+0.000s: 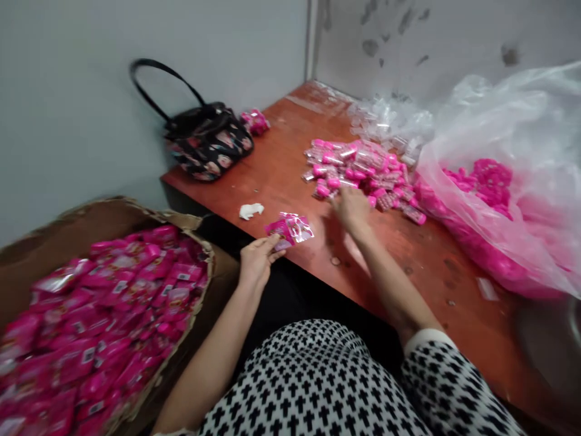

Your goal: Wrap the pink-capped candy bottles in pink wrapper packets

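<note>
The left hand (256,259) pinches a small pink packet (290,230) by its lower edge over the near rim of the red surface (281,175); it looks light, thin and crinkly, likely slippery (printing too blurred to read). The right hand (351,208) reaches into the pile of pink-capped tubes (358,169), its fingers blurred, so I cannot tell their spread

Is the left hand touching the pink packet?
Touching. The head view shows the left hand pinching the pink packet by its near edge between the fingertips.
</note>
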A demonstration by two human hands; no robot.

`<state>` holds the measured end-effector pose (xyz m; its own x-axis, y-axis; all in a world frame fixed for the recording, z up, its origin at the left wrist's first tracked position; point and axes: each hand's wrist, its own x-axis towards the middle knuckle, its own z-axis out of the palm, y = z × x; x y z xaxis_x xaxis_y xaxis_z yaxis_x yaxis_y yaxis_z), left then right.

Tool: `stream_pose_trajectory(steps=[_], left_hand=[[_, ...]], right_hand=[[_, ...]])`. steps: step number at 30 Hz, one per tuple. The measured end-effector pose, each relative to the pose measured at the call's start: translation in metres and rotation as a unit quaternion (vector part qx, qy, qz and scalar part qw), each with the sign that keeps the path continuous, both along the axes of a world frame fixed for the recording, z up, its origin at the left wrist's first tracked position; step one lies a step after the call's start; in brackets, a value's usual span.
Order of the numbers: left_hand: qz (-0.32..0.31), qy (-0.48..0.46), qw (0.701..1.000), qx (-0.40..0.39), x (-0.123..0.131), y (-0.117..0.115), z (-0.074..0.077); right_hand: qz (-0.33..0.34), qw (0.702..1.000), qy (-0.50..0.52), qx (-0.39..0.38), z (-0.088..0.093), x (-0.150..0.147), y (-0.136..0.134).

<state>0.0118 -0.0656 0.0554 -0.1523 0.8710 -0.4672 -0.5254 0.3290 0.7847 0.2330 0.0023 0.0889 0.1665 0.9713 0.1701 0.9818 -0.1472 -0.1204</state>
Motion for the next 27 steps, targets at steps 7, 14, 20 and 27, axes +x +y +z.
stream_pose_trajectory(steps=[7,14,20,27], left_hand=[[-0.019,-0.063,0.998,0.000,0.005,-0.006,0.005],[-0.066,-0.091,0.994,-0.002,0.003,-0.010,0.014],[-0.060,-0.074,0.995,-0.034,0.015,-0.009,0.015],[0.000,-0.096,0.993,-0.062,0.028,-0.012,0.006]], right_hand=[[0.132,0.984,-0.109,-0.047,-0.014,0.078,0.000],[0.370,0.923,0.090,0.046,-0.057,0.077,-0.056],[0.113,0.976,0.153,0.104,-0.039,0.073,-0.088],[-0.041,0.994,0.028,-0.096,-0.015,0.015,-0.106]])
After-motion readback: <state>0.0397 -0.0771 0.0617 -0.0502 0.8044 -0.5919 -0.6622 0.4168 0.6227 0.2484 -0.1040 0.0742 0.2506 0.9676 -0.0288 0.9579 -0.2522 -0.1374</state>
